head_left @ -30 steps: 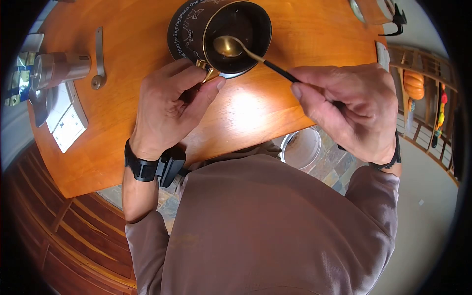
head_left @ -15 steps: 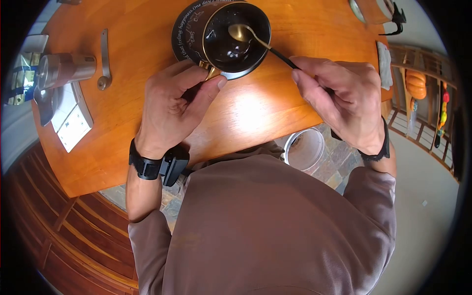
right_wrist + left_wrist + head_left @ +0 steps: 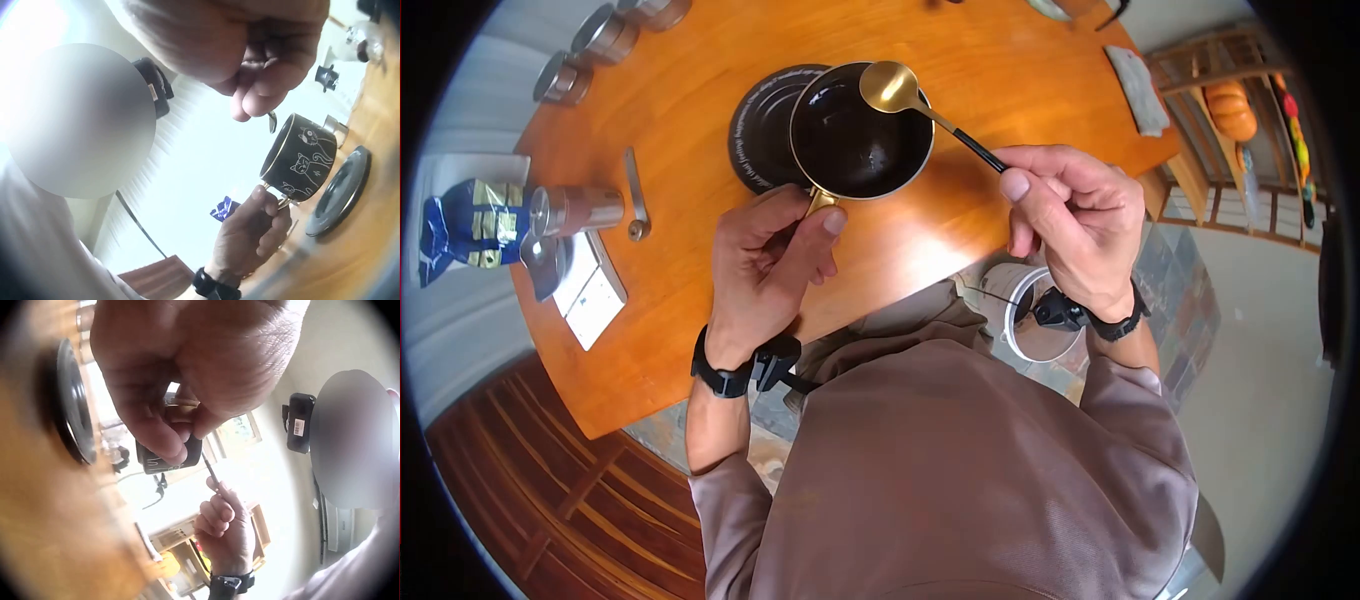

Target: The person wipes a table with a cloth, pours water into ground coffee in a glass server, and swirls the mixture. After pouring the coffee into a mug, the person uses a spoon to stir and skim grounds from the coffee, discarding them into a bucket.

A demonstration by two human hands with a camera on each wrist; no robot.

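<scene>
My left hand [image 3: 772, 262] pinches the gold handle of a black cup [image 3: 850, 145] with white cat drawings, seen side-on in the right wrist view. The cup is tilted and raised off its black saucer [image 3: 752, 135], which lies on the table with white lettering round its rim. Its inside looks dark and shiny. Between thumb and fingers my right hand [image 3: 1082, 228] holds a spoon [image 3: 890, 88] by its black handle. The gold bowl of the spoon hangs over the cup's far right rim, its hollow showing to the head camera.
On the wooden table's left lie a metal scoop [image 3: 635, 195], a canister [image 3: 580, 212], a white flat device [image 3: 590, 300] and a blue bag [image 3: 485, 225]. Metal tins [image 3: 605, 35] stand at the back left, a grey cloth [image 3: 1137, 90] at the right edge. Below is a white bucket [image 3: 1045, 335].
The spoon has come up out of the cup's inside to above its rim. The cup has shifted off the saucer's middle toward the right. The head view has also moved.
</scene>
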